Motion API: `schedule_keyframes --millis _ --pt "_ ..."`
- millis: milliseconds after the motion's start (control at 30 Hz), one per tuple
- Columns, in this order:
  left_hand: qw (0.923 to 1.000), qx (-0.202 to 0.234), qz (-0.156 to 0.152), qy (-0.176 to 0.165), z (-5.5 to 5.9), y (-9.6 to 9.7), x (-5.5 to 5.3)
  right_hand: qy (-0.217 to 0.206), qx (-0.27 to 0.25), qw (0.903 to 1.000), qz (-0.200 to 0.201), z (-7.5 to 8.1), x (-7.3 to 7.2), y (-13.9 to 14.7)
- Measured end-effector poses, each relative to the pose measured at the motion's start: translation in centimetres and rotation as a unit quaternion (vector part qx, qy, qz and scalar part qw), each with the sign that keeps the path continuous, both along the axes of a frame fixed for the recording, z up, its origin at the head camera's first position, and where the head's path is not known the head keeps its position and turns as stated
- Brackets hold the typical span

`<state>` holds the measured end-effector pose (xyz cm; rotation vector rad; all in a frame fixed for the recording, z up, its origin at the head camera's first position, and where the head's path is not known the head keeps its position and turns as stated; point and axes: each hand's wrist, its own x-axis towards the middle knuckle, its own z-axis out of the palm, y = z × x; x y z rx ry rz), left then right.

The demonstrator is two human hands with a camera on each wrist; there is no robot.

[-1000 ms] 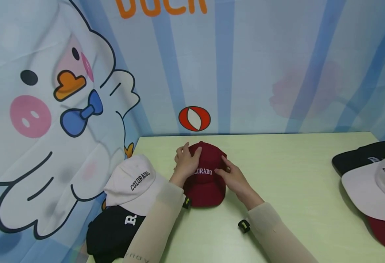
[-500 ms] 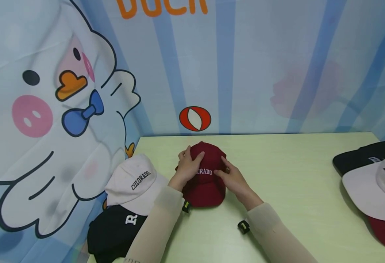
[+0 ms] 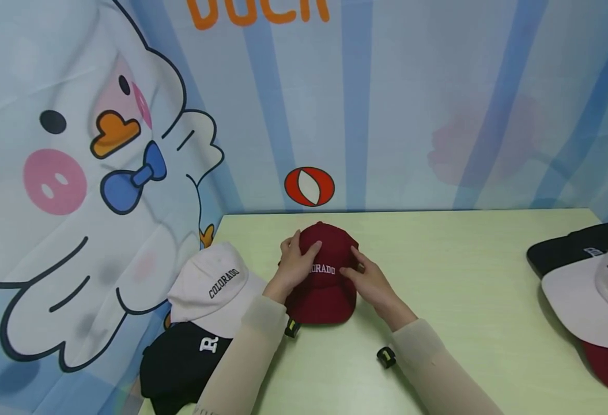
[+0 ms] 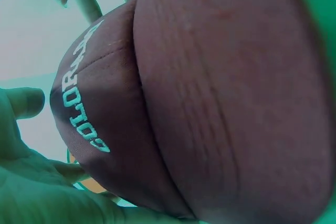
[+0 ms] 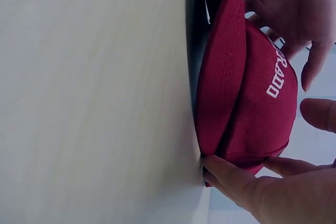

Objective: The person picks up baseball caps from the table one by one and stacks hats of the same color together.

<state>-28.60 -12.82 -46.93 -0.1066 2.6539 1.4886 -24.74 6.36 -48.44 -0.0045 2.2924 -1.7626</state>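
Maroon cap point(image 3: 327, 288) sits between left hand point(image 3: 293, 266) and right hand point(image 3: 373, 283), fingers touching it, thumbs spread apart.

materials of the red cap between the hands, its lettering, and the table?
Red cap: woven fabric, probably cotton, matte; fine texture and stitched brim rows show.
Lettering: likely embroidered thread; looks raised.
Table: perhaps laminate; smooth, faint grain, soft sheen.

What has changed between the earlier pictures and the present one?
The left hand has shifted slightly toward the person over the dark red cap, covering more of its lettering. Nothing was newly taken hold of or let go. The right hand, the white cap and black cap at left, and the caps at right stayed about the same.
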Motion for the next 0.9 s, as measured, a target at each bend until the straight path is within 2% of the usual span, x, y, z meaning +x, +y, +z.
schedule_keyframes --millis 233,400,567,767,900 --pt "0.9991 -0.026 -0.01 0.032 0.8 -0.2 1.6 0.016 0.011 0.9997 -0.017 0.4 0.5 0.0" --pt "0.9967 -0.036 -0.029 0.067 2.0 -0.7 3.5 0.045 0.01 0.9977 -0.049 1.0 1.5 -0.7" --pt "0.9913 -0.061 -0.038 0.11 2.4 -1.7 5.5 0.084 -0.009 0.9942 -0.067 1.7 2.9 -1.9" --pt "0.9818 -0.09 -0.03 0.164 3.0 -3.5 7.8 0.123 -0.027 0.9911 -0.042 2.2 4.5 -3.6" --pt "0.9799 -0.104 -0.016 0.17 3.9 -5.4 9.3 0.136 -0.016 0.9906 -0.003 2.0 5.6 -4.7"
